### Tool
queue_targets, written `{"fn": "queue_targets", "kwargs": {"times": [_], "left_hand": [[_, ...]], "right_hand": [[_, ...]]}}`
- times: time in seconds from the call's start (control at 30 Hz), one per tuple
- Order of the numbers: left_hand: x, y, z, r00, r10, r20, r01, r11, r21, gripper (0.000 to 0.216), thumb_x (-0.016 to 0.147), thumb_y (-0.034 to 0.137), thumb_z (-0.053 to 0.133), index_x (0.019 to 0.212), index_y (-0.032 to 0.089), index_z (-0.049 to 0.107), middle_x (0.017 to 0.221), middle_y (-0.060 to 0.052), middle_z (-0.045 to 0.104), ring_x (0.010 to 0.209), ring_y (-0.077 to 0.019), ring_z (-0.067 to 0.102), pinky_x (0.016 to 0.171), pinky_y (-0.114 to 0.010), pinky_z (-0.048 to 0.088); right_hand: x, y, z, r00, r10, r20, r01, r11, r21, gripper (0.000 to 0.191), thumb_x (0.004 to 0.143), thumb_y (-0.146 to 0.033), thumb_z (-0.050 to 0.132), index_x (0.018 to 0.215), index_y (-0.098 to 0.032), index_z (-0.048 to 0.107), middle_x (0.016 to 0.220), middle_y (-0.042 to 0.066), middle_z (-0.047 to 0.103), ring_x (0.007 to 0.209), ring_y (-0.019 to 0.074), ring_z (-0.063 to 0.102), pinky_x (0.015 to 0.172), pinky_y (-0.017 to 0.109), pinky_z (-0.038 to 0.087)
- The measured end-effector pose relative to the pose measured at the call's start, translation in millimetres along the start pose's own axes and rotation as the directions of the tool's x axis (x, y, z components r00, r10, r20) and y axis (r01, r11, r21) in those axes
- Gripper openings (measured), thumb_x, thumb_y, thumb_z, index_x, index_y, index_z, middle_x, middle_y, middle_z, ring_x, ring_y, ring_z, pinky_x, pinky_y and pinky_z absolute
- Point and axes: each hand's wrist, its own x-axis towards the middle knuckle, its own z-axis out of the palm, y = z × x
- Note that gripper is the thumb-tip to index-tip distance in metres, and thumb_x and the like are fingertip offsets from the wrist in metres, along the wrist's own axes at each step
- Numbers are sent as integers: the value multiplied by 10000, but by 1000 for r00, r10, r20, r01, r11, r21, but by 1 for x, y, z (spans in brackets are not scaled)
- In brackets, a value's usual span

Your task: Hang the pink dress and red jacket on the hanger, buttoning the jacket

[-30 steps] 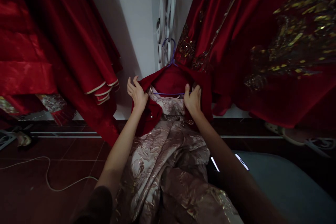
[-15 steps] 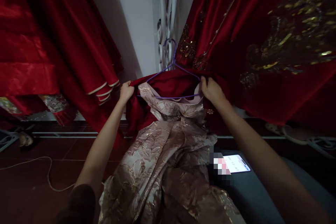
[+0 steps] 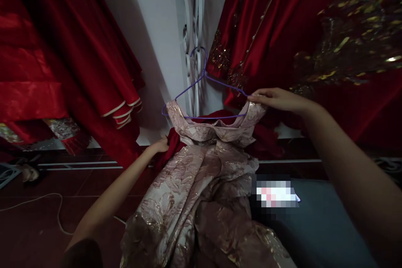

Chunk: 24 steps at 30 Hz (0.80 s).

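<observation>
A pale pink dress with gold patterning (image 3: 176, 184) hangs by its shoulder straps from a purple wire hanger (image 3: 191, 86), its skirt spreading towards me. My right hand (image 3: 271, 99) is closed on the dress's right shoulder strap, at the hanger's end. Lower on the left, my left hand (image 3: 161, 145) is closed on a dark red cloth (image 3: 174, 144), which lies bunched behind the dress. The dress hides most of that cloth.
Red garments (image 3: 106, 50) hang at the left, and a red garment with gold sequins (image 3: 351, 42) at the right. White scrolled metalwork (image 3: 195, 16) stands against the wall. A phone, partly blurred out (image 3: 276, 194), lies on a grey-green surface (image 3: 323, 217). A white cable (image 3: 59, 209) crosses the floor.
The red cloth has dropped from behind the hanger to lower behind the dress. My left hand has gone down with it. My right hand has shifted right, onto the strap.
</observation>
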Motion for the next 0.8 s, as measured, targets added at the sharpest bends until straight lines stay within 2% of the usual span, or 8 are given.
{"fn": "queue_targets", "kwargs": {"times": [0.07,0.1,0.2,0.27,0.4,0.53,0.7,0.8], "left_hand": [[7,4,-15,986,139,-88,-130,987,98,850,499,232,745,1260,80,398,1272,-231,475,1187,-326,483,945,-417,428],[12,11,-27,951,264,-162,-238,957,166,901,544,247,732,1323,78,312,1347,-235,389,1264,-309,403,1003,-415,386],[29,42,-63,709,655,-260,-565,749,347,592,835,273,475,1379,167,265,1425,-151,334,1333,-224,309,1080,-414,302],[38,64,-78,638,749,-177,-624,638,451,464,911,269,336,1369,199,317,1343,-124,457,1255,-212,415,1050,-415,333],[44,94,-84,694,720,5,-575,550,606,418,929,263,308,1318,157,418,1092,-125,625,1012,-209,585,897,-342,436],[38,102,-84,728,683,52,-512,493,703,346,926,272,318,1134,156,570,1007,-121,662,918,-207,626,807,-291,450],[30,87,-88,762,638,-108,-395,590,704,362,925,299,307,1125,171,581,997,-117,679,900,-204,644,775,-273,445],[28,67,-89,892,429,-139,-207,663,720,337,889,325,363,988,181,651,928,-120,695,839,-225,655,701,-278,445]], "right_hand": [[4,11,6,985,-27,-173,20,999,-41,410,820,-427,555,1022,-77,619,964,153,655,756,106,534,682,235,389],[6,16,8,968,-43,-247,31,998,-52,397,819,-403,569,1044,-77,608,981,156,655,758,109,540,676,233,392],[9,25,14,899,-96,-428,30,987,-158,364,771,-408,638,1010,-133,644,945,101,684,751,132,575,657,232,399],[9,25,15,868,-155,-471,29,964,-264,327,746,-444,659,946,-187,691,906,55,703,771,154,609,666,234,404],[4,23,16,847,-296,-442,91,899,-428,266,837,-409,566,976,-237,713,945,31,716,828,177,648,692,239,412],[2,24,19,820,-339,-461,35,834,-550,280,879,-351,501,1054,-231,683,959,47,715,794,200,651,671,260,403],[6,41,23,799,-248,-548,-124,824,-553,298,877,-297,463,1044,-147,658,915,123,709,757,228,645,649,284,385],[5,65,30,858,-69,-508,-245,814,-526,258,836,-231,485,956,-104,675,856,164,705,731,237,641,647,297,390]]}}
